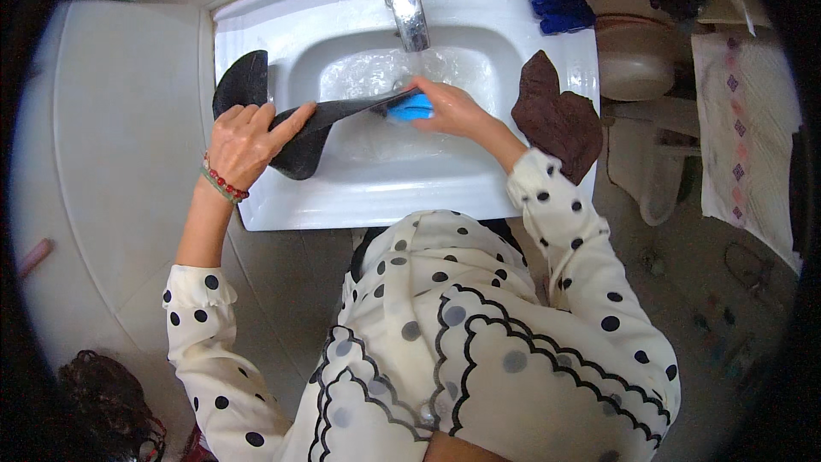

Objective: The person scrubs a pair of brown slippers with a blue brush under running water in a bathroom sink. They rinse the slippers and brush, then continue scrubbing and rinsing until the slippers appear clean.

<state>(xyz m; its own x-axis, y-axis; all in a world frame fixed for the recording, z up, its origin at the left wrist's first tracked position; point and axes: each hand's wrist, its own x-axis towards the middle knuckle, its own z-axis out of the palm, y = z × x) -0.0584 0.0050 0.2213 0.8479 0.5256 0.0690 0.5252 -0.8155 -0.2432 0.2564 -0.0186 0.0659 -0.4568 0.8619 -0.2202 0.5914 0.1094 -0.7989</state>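
My left hand (pixel 240 144) grips a thin, flexible black sheet (pixel 346 109) with rounded edges, held over the left side of a white washbasin (pixel 385 199). A rounded black piece (pixel 242 80) rests on the basin's left rim beyond that hand; whether it belongs to the same sheet is hidden. My right hand (pixel 452 106) is around a bright blue scrubber (pixel 410 108), pressed against the sheet's right end. The blue thing's full shape is covered by my fingers. Just behind, water falls from a chrome faucet (pixel 407 9) into the bowl.
A wet, dark brown cloth (pixel 558 119) lies on the basin's right rim. Farther back on that rim is a crumpled dark blue cloth (pixel 560 8). To the right hang a patterned white towel (pixel 741 135) and, behind the basin, a pale bowl (pixel 632 61).
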